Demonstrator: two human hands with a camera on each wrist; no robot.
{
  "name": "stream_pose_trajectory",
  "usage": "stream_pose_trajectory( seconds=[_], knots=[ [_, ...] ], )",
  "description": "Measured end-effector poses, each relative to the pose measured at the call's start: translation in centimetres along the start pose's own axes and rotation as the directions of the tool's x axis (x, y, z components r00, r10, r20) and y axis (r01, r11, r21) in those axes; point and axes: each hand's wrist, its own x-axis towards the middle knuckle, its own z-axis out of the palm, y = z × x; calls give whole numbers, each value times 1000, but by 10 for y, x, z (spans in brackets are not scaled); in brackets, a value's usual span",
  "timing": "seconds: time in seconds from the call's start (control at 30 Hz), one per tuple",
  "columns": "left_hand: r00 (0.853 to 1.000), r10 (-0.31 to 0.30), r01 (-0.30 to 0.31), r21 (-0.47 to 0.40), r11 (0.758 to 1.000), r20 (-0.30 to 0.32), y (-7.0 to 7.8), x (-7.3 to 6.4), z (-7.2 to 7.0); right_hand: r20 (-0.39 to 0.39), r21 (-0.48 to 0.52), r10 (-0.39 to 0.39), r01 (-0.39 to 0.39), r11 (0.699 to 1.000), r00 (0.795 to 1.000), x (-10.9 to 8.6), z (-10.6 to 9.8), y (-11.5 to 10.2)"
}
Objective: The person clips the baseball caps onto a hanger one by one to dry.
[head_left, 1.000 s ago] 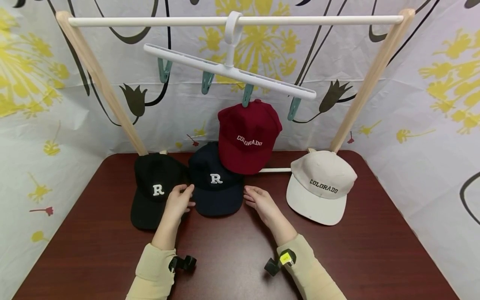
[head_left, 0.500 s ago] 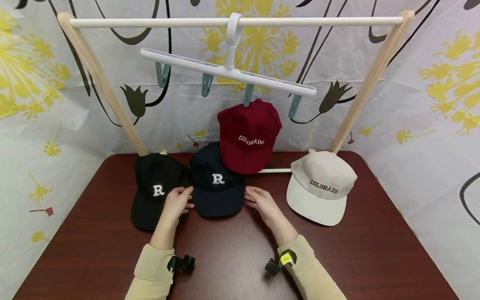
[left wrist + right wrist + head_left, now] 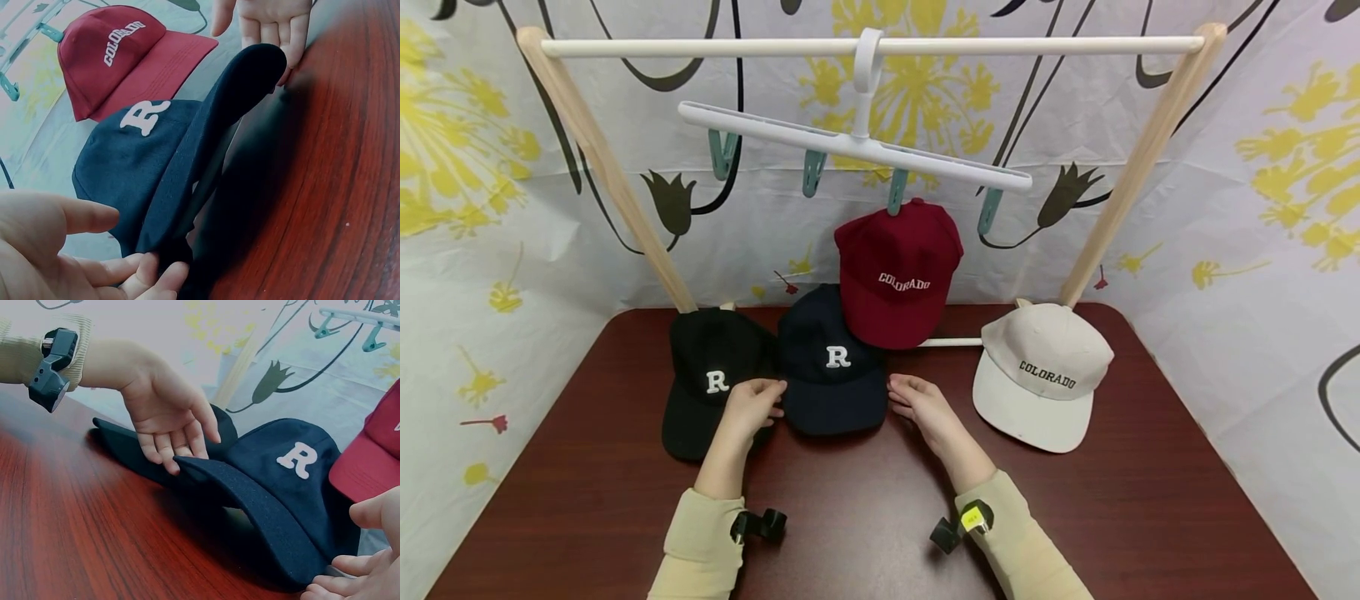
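A navy cap (image 3: 835, 396) with a white R sits on the table between my two hands, its brim toward me. My left hand (image 3: 751, 407) is at the brim's left edge. In the left wrist view its fingertips (image 3: 147, 269) lie right at the brim, and the thumb stands apart. My right hand (image 3: 925, 407) is at the opposite edge, fingers loosely extended. In the right wrist view its fingertips (image 3: 337, 584) reach the brim corner, thumb raised. Above and behind, a red Colorado cap (image 3: 898, 258) hangs from a green clip (image 3: 897, 192), overlapping the navy crown in the head view.
A black cap (image 3: 696, 408) lies left, partly behind my left hand; a cream Colorado cap (image 3: 1047, 350) lies right. Overhead, a white hanger (image 3: 775, 127) with several green clips hangs tilted on the rack's white bar (image 3: 1037, 46). Wooden posts (image 3: 602, 167) stand at the sides.
My left hand has shifted slightly left and toward me. The navy cap's R has moved slightly right. The hanger's left end has dipped a little. My right hand is nearly still.
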Motion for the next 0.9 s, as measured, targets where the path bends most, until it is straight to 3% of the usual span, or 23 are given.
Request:
stream_pose_trajectory(
  seconds=[0.3,0.43,0.67,0.9],
  knots=[
    [999,15,-16,11,1000,41,-1,0,-6,-10,-1,-1,1,1000,1000,0,-1,1],
    [996,29,-32,27,999,88,-2,1,-11,-13,-6,-4,3,1000,1000,1,-1,2],
    [975,77,-84,25,996,208,0,0,-21,-26,24,0,1,1000,1000,-1,1,2],
    [960,84,-94,28,995,268,-1,1,-28,-21,59,-18,19,998,1000,1,2,7]
  ],
)
